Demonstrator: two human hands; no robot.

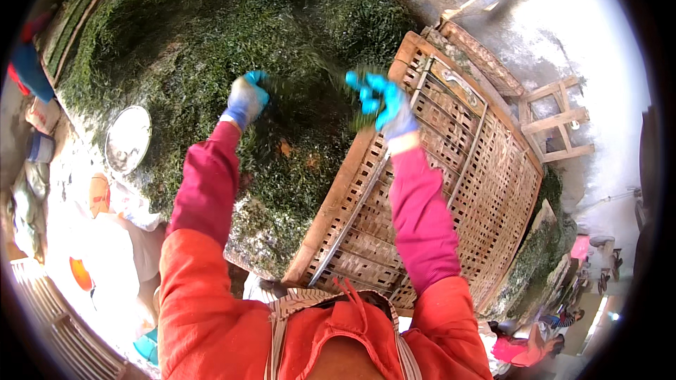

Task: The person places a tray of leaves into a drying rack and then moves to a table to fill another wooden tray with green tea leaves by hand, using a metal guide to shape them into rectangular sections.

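Observation:
A broad, dark green heap of stringy plant matter [306, 16], which looks like seaweed, spreads before me. Over its middle is my left hand [247, 99], in a blue-and-white coated glove, its fingers curled in on blurred green strands. My right hand [388, 103] wears a matching glove and hovers at the heap's right border, over the rim of a woven bamboo tray. Its fingers are spread and partly bent, with blurred green strands about them. The tray [496, 184] has a wooden frame and slopes away to my right, with metal rods across its slats.
At the heap's left stands a round whitish basin [128, 140]. White sacks [119, 243] lie at lower left. A wooden stool [557, 119] rests on its side beyond the tray. More green matter [546, 253] lies at right, and people [528, 348] are at lower right.

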